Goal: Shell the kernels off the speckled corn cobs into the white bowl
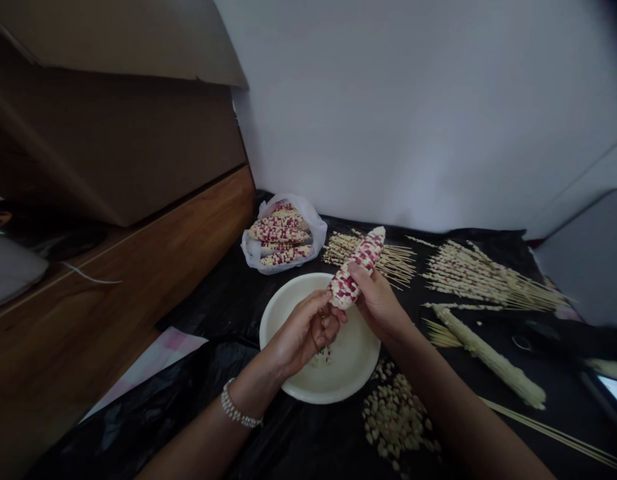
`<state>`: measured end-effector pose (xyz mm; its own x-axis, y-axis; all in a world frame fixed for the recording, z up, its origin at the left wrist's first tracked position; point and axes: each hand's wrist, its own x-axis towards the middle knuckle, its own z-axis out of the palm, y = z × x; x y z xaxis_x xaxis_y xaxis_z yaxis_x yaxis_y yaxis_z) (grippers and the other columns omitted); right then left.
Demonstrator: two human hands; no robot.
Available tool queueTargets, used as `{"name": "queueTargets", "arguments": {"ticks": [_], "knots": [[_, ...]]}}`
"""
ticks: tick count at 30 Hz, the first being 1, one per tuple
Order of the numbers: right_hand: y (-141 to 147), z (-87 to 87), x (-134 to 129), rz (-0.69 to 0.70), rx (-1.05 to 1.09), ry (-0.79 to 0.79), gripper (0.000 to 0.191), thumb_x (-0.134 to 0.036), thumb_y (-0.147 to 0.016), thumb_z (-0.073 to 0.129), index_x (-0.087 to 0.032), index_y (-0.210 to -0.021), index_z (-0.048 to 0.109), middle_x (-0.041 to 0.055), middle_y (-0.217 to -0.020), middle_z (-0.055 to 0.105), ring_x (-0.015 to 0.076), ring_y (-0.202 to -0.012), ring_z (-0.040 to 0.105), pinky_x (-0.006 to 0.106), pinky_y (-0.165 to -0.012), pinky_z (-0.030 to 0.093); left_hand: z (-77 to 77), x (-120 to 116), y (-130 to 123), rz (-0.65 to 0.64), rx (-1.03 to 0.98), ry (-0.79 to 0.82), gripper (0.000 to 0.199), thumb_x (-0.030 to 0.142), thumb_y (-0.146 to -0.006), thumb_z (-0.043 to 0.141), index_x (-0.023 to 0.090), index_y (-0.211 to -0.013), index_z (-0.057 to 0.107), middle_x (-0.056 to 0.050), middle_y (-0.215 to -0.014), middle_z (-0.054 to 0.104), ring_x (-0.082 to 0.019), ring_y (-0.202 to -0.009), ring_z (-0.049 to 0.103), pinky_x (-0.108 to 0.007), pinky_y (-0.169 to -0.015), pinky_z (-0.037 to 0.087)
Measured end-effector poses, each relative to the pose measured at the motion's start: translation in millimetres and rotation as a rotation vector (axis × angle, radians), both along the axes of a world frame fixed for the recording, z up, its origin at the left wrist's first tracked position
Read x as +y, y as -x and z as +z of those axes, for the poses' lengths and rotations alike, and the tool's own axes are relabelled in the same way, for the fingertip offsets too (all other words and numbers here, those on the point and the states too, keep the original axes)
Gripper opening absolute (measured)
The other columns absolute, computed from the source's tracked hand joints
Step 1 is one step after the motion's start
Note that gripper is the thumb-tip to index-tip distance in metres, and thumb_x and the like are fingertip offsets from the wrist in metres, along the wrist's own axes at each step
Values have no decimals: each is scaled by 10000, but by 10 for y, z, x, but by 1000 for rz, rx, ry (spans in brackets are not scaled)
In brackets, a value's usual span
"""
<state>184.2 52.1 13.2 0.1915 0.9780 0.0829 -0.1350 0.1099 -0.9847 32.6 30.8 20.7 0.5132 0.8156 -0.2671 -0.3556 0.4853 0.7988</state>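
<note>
A red-and-white speckled corn cob (pixel 366 257) is held tilted above a round white bowl (pixel 276 313). Wrapped round the cob's middle is my right hand (pixel 377 299), its thumb lying along the kernels. My left hand (pixel 306 330), with a beaded bracelet on the wrist, has its fingers curled and its thumb and fingertips at the cob's lower end. Some loose kernels (pixel 322 357) lie in the bowl, partly hidden below my left hand.
Behind the bowl stands a plastic bag of cobs (pixel 281 233). Skewers threaded with kernels (pixel 463 273) lie at the right, near a bare cob (pixel 493 360). A kernel pile (pixel 396 417) is beside the bowl. A wooden board (pixel 138 247) and cardboard box (pixel 138 133) bound the left.
</note>
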Motion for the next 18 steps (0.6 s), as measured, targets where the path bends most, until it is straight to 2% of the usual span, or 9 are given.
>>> {"name": "queueTargets", "arguments": {"ticks": [5, 9, 12, 16, 18], "knots": [[-8, -23, -18, 18, 31, 34, 487, -636, -746, 782, -243, -959, 590, 28, -836, 691, 215, -746, 617, 346, -668, 510, -13, -20, -27, 5, 60, -68, 260, 441, -883, 600, 187, -896, 548, 59, -555, 444, -86, -483, 363, -259, -509, 217], [25, -8, -40, 11, 30, 63, 501, -602, -741, 793, -226, -983, 566, -7, -788, 648, 169, -644, 553, 327, -625, 483, -73, -41, -58, 11, 111, -126, 196, 376, -867, 572, 183, -877, 537, 47, -589, 487, -71, -450, 352, -260, -476, 187], [55, -8, -49, 14, 37, 74, 502, -585, -723, 811, -227, -974, 564, -9, -789, 649, 168, -644, 549, 324, -626, 474, -124, -47, -69, 51, 142, -150, 112, 255, -807, 588, 181, -858, 522, 48, -620, 502, -48, -427, 322, -262, -464, 168], [37, 8, -42, 17, 46, 79, 484, -554, -695, 839, -238, -937, 563, -9, -800, 654, 173, -651, 555, 325, -628, 472, -111, -35, -41, 36, 39, -102, 273, 162, -656, 608, 173, -918, 534, 7, -759, 596, -53, -484, 407, -245, -477, 215], [11, 27, -31, -4, 37, 58, 469, -553, -700, 833, -235, -910, 561, -8, -807, 648, 167, -662, 546, 327, -655, 474, -79, -29, -28, 5, -17, -65, 281, 226, -697, 658, 167, -949, 550, -17, -813, 626, -61, -517, 429, -243, -492, 237]]}}
